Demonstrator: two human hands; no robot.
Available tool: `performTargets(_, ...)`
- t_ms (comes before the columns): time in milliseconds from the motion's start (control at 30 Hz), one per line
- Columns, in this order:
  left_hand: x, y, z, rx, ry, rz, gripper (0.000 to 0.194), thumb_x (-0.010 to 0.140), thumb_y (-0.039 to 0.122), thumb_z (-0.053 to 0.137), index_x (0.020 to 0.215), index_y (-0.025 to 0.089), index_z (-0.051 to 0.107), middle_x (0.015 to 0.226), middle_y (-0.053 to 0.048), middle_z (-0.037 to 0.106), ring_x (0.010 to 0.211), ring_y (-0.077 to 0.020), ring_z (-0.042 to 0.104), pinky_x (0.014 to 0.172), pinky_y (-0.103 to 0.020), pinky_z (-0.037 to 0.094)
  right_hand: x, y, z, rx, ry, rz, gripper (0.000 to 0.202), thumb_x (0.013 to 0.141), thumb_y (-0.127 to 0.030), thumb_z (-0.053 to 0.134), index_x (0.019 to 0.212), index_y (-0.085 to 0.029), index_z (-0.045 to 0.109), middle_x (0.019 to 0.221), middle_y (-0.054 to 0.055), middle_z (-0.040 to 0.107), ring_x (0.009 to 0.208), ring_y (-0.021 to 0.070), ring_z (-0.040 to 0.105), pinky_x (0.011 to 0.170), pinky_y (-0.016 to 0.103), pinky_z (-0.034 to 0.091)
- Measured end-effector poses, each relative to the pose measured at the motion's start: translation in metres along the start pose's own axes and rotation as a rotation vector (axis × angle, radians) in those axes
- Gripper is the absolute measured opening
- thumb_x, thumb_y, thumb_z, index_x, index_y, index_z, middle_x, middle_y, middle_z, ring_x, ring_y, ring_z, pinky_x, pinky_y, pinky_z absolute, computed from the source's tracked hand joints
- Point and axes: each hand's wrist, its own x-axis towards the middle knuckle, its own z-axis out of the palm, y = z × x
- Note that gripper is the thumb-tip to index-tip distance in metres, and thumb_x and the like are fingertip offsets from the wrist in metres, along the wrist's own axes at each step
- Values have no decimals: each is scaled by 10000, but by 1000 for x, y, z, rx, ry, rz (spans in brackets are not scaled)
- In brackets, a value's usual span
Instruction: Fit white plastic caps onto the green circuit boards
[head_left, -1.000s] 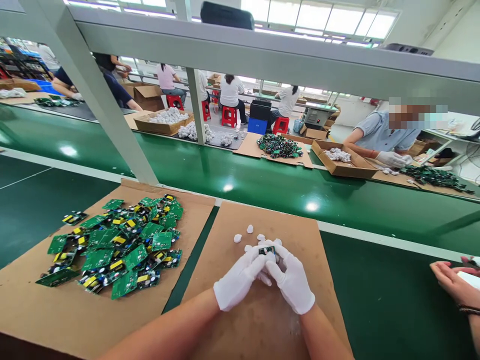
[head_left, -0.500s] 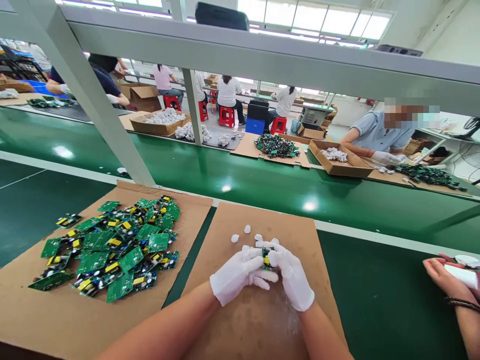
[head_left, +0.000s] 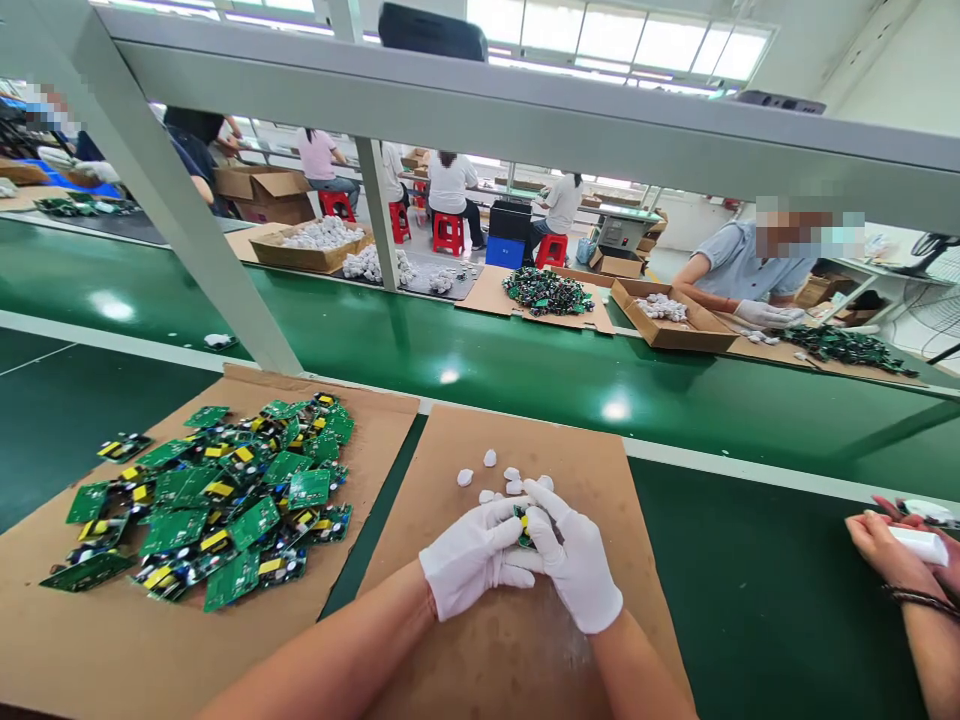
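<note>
Between my two hands is a small green circuit board (head_left: 523,528) with a yellow component, held just above a brown cardboard sheet (head_left: 517,660). My left hand (head_left: 466,562), in a white glove, is closed around the board's left side. From the right, my right hand (head_left: 581,565), gloved too, closes on it with thumb and fingers. The fingers hide most of the board. Several small white lumps (head_left: 466,478) lie on the cardboard just beyond my fingertips.
A heap of green circuit boards (head_left: 180,530) covers the left cardboard. A green conveyor (head_left: 510,375) runs behind a grey metal frame (head_left: 202,240). At right, another person's bare hands (head_left: 889,550) hold a white object. Across the conveyor, a gloved co-worker sits by an open box (head_left: 652,325).
My right hand's fingers have closed further over the circuit board, so less of it shows. Both hands stay together, and the whole view has shifted slightly.
</note>
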Motion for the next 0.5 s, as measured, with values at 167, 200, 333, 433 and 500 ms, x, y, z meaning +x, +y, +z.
performTargets(167,0,4,2,1,-23,15,325,793,339,636,1097,224,619,895,-35,561,623,-56,541,573,-181,413,2,-3,1,245,-58,92,405,906,-365,442,1291,-256,506,1235,27,607,1164,203,542,943,331,492)
performTargets(200,0,4,2,19,-13,19,320,796,340,632,1094,223,622,917,-41,565,646,-65,557,581,-182,418,2,-4,2,300,-85,123,413,910,-372,436,1303,-261,491,1240,23,603,1172,199,535,949,332,488)
performTargets(333,0,7,0,79,12,7,403,794,338,633,1181,242,577,997,-70,585,747,-122,615,658,-234,473,1,-5,5,346,-67,190,455,889,-397,468,1317,-242,477,1200,42,628,1114,203,575,895,323,522)
performTargets(433,1,8,0,30,-28,7,406,819,369,593,1201,231,561,902,-52,590,705,-105,596,682,-257,491,-3,-3,7,210,2,190,511,829,-388,559,1310,-229,489,1153,55,653,948,199,648,823,311,550)
performTargets(500,1,8,1,65,-8,37,403,826,363,584,1204,225,556,849,-37,578,681,-91,574,647,-232,488,-4,-2,7,174,4,169,508,822,-383,567,1304,-240,493,1133,48,662,913,194,654,814,308,549)
